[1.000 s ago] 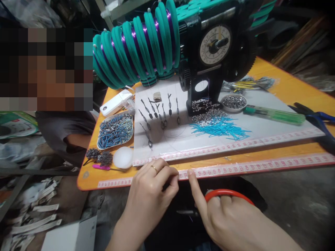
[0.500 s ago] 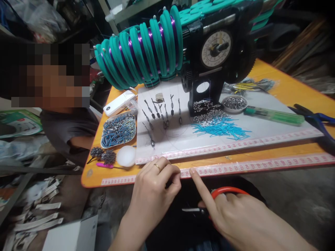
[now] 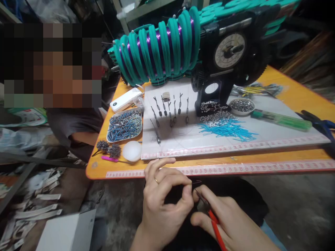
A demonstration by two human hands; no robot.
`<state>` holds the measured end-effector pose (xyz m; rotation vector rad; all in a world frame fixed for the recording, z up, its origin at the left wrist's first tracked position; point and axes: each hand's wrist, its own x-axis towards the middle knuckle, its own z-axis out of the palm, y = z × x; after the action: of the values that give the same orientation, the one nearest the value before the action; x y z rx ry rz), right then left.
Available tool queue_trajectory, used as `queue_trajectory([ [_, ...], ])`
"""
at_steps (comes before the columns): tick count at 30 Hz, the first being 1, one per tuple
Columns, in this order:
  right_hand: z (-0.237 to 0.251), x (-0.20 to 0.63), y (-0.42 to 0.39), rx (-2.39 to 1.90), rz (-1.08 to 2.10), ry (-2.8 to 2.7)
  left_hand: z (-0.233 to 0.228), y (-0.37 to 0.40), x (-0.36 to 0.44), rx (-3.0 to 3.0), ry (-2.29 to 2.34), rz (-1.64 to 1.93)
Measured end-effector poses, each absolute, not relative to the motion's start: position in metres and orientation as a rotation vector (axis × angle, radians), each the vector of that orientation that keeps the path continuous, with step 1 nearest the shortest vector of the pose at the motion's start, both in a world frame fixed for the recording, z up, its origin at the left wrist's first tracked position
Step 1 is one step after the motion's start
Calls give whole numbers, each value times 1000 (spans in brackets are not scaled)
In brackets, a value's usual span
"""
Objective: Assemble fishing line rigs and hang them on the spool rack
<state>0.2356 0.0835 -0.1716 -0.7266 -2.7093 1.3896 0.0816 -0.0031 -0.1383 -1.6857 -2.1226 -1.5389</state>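
Observation:
My left hand (image 3: 164, 198), a gold ring on one finger, is raised just in front of the table edge. Its thumb and forefinger are pinched together; a tiny thin strand seems to show at the tips, too small to make out. Close beside them, my right hand (image 3: 227, 212) holds red-handled scissors (image 3: 217, 230), their dark blades pointing up toward the pinched fingertips. Both hands are above my dark-clothed lap. Beyond them, several dark weighted pieces (image 3: 158, 139) hang on threads below a rack of teal spools (image 3: 157, 48) wound with purple wire.
On the orange table (image 3: 97, 164) are a tray of small metallic-blue tubes (image 3: 124, 125), a white lid (image 3: 132, 151), blue sticks (image 3: 227, 130), a bowl of metal bits (image 3: 242, 105), a green tube (image 3: 282, 120) and dark-blue pliers (image 3: 319, 122). Another person (image 3: 75, 122) sits at the left.
My right hand has turned and moved in beside the left fingertips, its forefinger folding from pointing to gripping. The scissors have swung upright. My left hand has shifted right and down. The view has shifted slightly.

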Motion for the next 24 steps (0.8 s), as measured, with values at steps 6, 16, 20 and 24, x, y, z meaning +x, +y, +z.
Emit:
queue_trajectory([
  [6, -166, 228, 86, -768, 1642, -2669, -141, -8, 85, -1639, -2126, -1594],
  [16, -162, 224, 87, -729, 1489, -2664, -142, -10, 84, -1619, -2160, -1582],
  [20, -162, 224, 89, -782, 1871, -2630, -141, -12, 84, -1633, -2206, -1540],
  [24, -162, 224, 90, -821, 2093, -2582, -140, -13, 83, -1657, -2232, -1497],
])
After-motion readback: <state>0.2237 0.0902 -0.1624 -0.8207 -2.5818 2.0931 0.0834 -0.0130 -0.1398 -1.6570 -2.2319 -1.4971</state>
